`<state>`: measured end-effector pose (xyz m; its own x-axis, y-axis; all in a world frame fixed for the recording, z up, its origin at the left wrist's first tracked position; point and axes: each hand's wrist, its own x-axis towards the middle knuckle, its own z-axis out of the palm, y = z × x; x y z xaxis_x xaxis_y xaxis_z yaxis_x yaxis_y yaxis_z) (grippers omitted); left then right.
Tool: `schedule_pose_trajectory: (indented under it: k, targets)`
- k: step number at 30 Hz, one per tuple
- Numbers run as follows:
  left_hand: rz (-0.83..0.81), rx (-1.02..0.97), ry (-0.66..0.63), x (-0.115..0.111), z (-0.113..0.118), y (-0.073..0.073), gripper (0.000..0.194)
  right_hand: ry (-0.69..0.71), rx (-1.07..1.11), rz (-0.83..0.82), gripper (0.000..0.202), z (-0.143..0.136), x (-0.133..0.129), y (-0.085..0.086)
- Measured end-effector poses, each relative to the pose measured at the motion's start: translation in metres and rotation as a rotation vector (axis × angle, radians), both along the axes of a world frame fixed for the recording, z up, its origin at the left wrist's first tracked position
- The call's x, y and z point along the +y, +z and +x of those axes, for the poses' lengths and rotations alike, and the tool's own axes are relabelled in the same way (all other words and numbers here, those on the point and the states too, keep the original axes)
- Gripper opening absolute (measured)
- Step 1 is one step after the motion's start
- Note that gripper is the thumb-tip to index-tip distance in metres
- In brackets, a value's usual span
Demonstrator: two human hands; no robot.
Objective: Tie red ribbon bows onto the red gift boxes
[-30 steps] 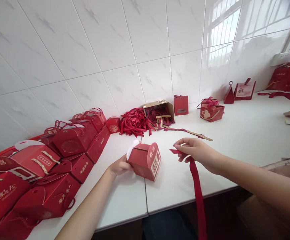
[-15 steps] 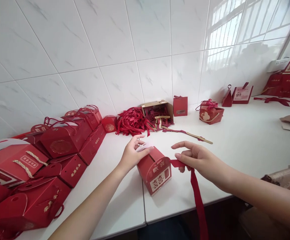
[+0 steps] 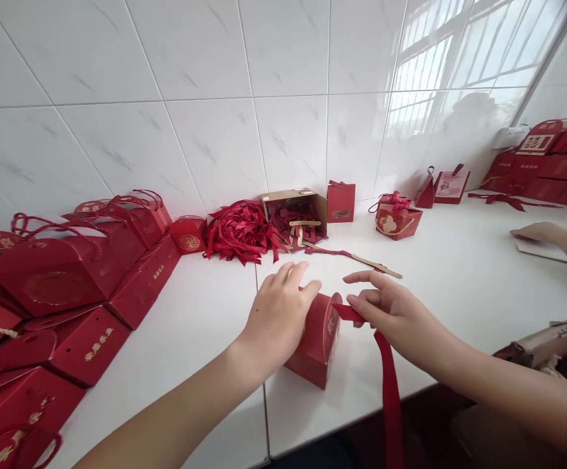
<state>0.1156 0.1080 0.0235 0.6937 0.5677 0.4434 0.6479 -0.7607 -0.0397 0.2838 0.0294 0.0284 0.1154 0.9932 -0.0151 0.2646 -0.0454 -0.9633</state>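
A small red gift box (image 3: pixel 313 358) stands on the white table, turned so that its printed side faces right. My left hand (image 3: pixel 281 312) lies over the left and top of the box, its fingers bent round the far side with the fingertips partly hidden. My right hand (image 3: pixel 381 306) pinches a red ribbon (image 3: pixel 390 391) between thumb and fingers, just right of the box. One short stretch of ribbon runs to the box's rounded top flap, and the long tail hangs past the table's front edge.
Stacked red boxes (image 3: pixel 78 345) fill the left side. At the wall are a ribbon pile (image 3: pixel 242 231), an open carton (image 3: pixel 320 215) and a beribboned box (image 3: pixel 398 221). Another person's hand (image 3: pixel 537 232) rests at the right, above a bag (image 3: pixel 532 339).
The box has turned to the right, and my left hand has moved over its side. My right hand still holds the ribbon. The view has shifted to the right.
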Motion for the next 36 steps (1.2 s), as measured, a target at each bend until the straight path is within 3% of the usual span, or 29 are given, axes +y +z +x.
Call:
schedule_pose_trajectory:
  k: [4,16,20,24,30,36]
  targets:
    - [-0.065,0.080,-0.054,0.000,-0.001,-0.003,0.023,0.009,0.005,-0.011,0.032,0.000,0.001,0.002]
    - [-0.112,0.068,-0.036,-0.016,0.000,0.005,0.020,0.078,0.074,0.011,0.030,-0.002,-0.001,0.003]
    - [-0.069,-0.005,-0.085,-0.022,-0.002,0.001,0.018,0.105,0.031,0.019,0.029,-0.003,-0.001,0.000]
    - [0.089,-0.081,-0.145,-0.026,-0.004,0.001,0.021,0.115,0.012,0.036,0.032,-0.003,-0.002,-0.001]
    - [0.160,-0.211,-0.283,-0.024,-0.008,0.014,0.017,0.155,0.021,0.054,0.033,-0.003,-0.005,-0.002]
    - [0.156,-0.413,-0.295,-0.023,-0.015,0.029,0.016,0.036,-0.270,0.234,0.043,-0.004,-0.005,0.002]
